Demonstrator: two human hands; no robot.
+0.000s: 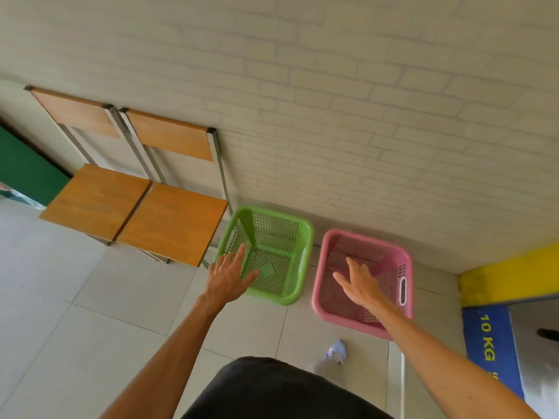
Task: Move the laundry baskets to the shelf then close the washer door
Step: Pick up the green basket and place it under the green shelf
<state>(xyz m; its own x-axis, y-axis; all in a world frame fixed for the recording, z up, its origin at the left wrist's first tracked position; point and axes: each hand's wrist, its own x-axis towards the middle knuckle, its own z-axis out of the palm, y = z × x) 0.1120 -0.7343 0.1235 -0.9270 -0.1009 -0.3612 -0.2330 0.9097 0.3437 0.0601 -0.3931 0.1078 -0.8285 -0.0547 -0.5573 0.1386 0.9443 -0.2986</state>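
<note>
Two empty plastic laundry baskets stand on the tiled floor against a white brick wall. The green basket [295, 237] is on the left, the pink basket [405, 261] on the right. My left hand [228, 275] hovers over the near left rim of the green basket, fingers spread, holding nothing. My right hand [361, 284] reaches out over the pink basket's inside, fingers apart and empty. A washer [535, 343] with a blue "10 KG" label shows at the right edge; its door is not visible. No shelf is in view.
Two wooden chairs [172, 225] with metal frames stand left of the green basket, against the wall. A yellow band [508, 276] runs along the wall above the washer. My foot in a pale shoe [335, 352] is on the tiles below the pink basket.
</note>
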